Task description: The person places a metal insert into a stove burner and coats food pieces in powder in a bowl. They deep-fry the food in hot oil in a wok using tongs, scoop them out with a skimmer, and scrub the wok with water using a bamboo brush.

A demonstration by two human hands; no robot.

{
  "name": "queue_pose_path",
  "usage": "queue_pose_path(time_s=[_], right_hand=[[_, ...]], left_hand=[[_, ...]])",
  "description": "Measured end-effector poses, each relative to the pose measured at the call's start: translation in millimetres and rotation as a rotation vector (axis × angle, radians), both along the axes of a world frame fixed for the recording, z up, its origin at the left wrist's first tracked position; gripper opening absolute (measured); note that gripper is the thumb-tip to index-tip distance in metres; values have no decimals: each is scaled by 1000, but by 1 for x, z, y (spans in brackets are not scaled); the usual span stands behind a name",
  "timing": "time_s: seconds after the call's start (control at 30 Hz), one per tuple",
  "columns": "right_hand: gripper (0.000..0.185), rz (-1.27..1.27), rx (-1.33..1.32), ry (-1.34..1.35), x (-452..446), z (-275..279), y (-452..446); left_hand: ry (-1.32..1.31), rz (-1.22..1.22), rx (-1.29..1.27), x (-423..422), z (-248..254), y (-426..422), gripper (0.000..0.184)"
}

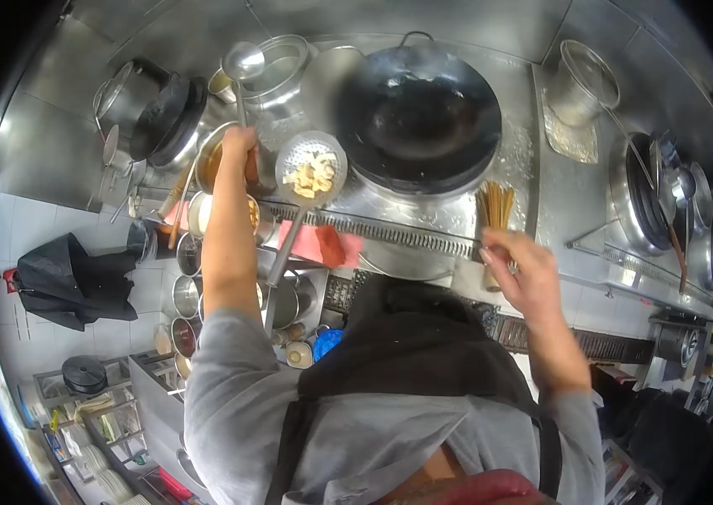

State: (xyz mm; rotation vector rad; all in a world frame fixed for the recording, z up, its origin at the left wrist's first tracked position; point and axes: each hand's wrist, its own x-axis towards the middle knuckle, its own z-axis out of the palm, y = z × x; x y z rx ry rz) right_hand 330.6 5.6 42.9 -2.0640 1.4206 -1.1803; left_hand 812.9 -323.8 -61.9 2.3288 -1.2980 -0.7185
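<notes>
My left hand [241, 145] is closed round the handle of a steel ladle [244, 61], whose bowl points away from me over the pots at the back. Just right of that hand, a perforated skimmer [295, 154] holds pale, cut food pieces [313, 175], its handle running toward me. A large black wok [422, 114] sits on the range, and I see no food in it. At the front right, the fingers of my right hand [526, 271] are curled about a bamboo wok brush [496, 204], bristles pointing away; part of the brush is hidden behind the fingers.
Metal pots [271, 71] stand behind the ladle. Stacked dark pans [173, 118] are at the left, with several seasoning containers [186, 295] below. A red cloth [331, 247] lies along the front ledge. A tall strainer pot [585, 80] and more woks [636, 198] line the right.
</notes>
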Motion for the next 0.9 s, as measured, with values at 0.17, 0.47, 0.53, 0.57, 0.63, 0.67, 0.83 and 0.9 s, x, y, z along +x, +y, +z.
queue_pose_path(time_s=[0.17,0.47,0.53,0.57,0.63,0.67,0.83,0.9], right_hand=[[28,-595,511,244,-56,-158,98],[20,-797,1299,337,-72,-279,392],[19,-968,1155,154,-52,-277,395],[19,-1044,1073,68,-47,-277,393],[19,-1055,1061,137,-55,-308,392],[19,-990,1127,293,-70,-343,397],[19,-1136,1135,-242,-69,-275,270],[18,-1123,1065,-259,-74,-274,259]], left_hand=[[-535,26,-49,-14,5,-64,29],[1199,-236,-28,-1,-25,-193,14],[1581,397,-135,-29,-9,-208,23],[1578,386,-128,-35,-5,-214,23],[1386,313,-278,-43,9,-224,24],[1421,263,-221,-51,27,-225,24],[1191,-59,-97,-86,82,-247,10],[1232,-114,-98,-119,112,-229,10]])
